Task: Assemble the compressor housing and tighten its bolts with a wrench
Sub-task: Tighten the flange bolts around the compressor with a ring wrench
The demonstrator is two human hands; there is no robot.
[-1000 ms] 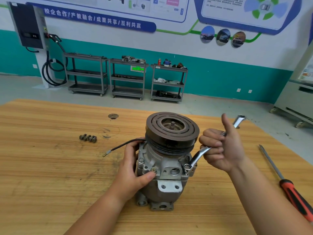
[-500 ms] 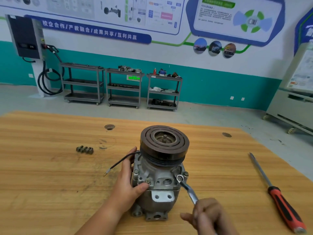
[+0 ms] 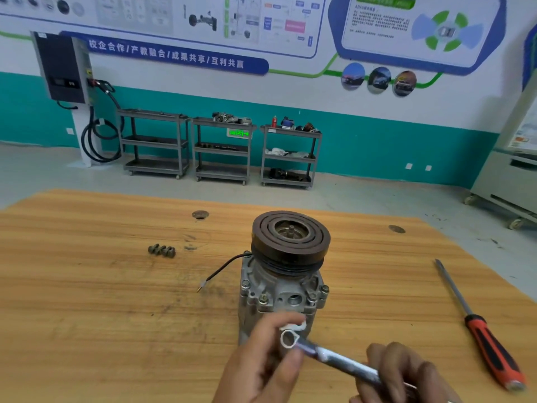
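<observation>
The grey compressor (image 3: 279, 289) stands upright on the wooden table (image 3: 87, 301), its dark pulley (image 3: 290, 237) on top and several bolts seated round its housing flange. A black wire (image 3: 223, 269) trails off its left side. In front of the compressor, my right hand (image 3: 406, 373) grips the shaft of a silver ring wrench (image 3: 334, 356). My left hand (image 3: 261, 362) pinches the wrench's ring end between thumb and fingers. Both hands are off the compressor and hide its lower front.
A few loose bolts (image 3: 162, 250) lie on the table to the left. A red-and-black-handled screwdriver (image 3: 476, 324) lies at the right near the table edge. Two round holes (image 3: 200, 214) mark the tabletop. Grey shelf carts (image 3: 223, 149) stand by the far wall.
My left hand has left the compressor body and taken the wrench's ring end. The wrench has come off the right-side bolt and now sits in front of the compressor.
</observation>
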